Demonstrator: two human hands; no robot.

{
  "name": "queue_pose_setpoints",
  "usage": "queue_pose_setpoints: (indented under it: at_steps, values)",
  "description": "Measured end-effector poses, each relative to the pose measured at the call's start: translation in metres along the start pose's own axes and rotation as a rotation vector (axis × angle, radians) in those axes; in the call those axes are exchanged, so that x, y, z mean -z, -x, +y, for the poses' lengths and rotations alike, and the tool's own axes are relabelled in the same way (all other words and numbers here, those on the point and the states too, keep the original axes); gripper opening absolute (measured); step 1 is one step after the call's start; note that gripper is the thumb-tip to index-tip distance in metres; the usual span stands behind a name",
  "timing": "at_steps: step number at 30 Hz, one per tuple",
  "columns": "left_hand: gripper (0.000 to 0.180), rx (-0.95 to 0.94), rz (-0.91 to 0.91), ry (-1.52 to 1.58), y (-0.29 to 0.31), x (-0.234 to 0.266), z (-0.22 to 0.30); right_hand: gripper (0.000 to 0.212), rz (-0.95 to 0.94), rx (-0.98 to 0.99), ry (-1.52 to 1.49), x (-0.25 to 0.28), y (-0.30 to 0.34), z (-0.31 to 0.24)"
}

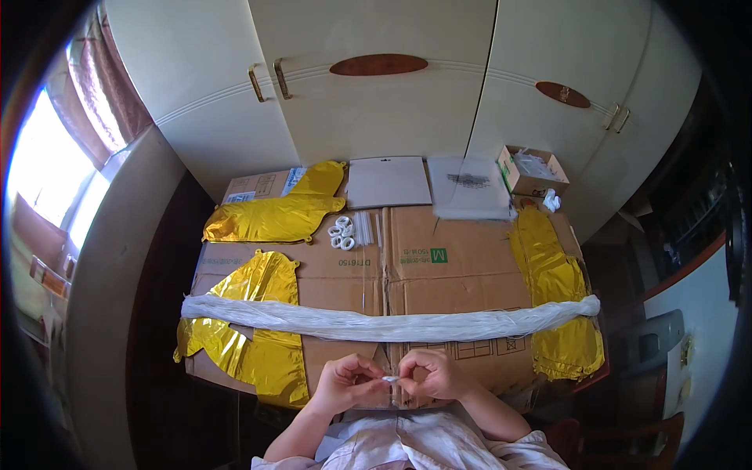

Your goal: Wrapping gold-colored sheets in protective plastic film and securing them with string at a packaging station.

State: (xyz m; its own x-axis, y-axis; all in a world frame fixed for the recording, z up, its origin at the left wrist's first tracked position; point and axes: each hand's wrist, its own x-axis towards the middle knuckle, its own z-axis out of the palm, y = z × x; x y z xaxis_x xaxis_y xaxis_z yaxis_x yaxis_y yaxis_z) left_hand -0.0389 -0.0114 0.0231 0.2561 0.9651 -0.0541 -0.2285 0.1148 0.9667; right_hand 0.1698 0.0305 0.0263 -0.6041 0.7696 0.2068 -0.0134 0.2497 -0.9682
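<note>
My left hand (349,383) and my right hand (432,374) meet at the near edge of the cardboard. Each is closed in a pinch, thumb against forefinger, on a small white piece (390,379) held between them. It is too small for me to tell its kind. Just beyond my fingers, a long hank of white thread (392,326) stretches from left to right across the cardboard (337,274). Its ends lie over flat gold foil pieces, one on the left (270,356) and one on the right (560,345).
Farther off are several white rings (341,233), thin clear sticks (363,229), another gold foil piece (266,219), a grey flat panel (389,182) and a clear plastic bag (470,189). An open box (536,171) stands far right beside crumpled white material (551,200). Cabinet doors (376,110) rise behind.
</note>
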Motion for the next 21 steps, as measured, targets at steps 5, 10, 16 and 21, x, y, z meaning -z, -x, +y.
queue_pose_setpoints:
  at_steps: [5, 10, 16, 21]
  values:
    - [0.010, -0.182, 0.036, -0.886, -0.048, 0.024, 0.031, 0.027, 0.160, -0.119, 0.048, 0.000, -0.002, 0.011]
    - [0.008, -0.561, 0.431, -1.268, -0.151, 0.120, 0.025, 0.038, 0.102, -0.003, 0.279, -0.005, 0.012, 0.008]
    - [0.008, -0.555, 0.372, -1.474, -0.198, 0.153, -0.003, 0.037, 0.069, 0.045, 0.407, -0.004, 0.030, 0.017]
    - [0.009, -0.481, 0.323, -1.477, -0.201, 0.147, -0.011, 0.037, 0.055, -0.021, 0.412, -0.001, 0.036, 0.017]
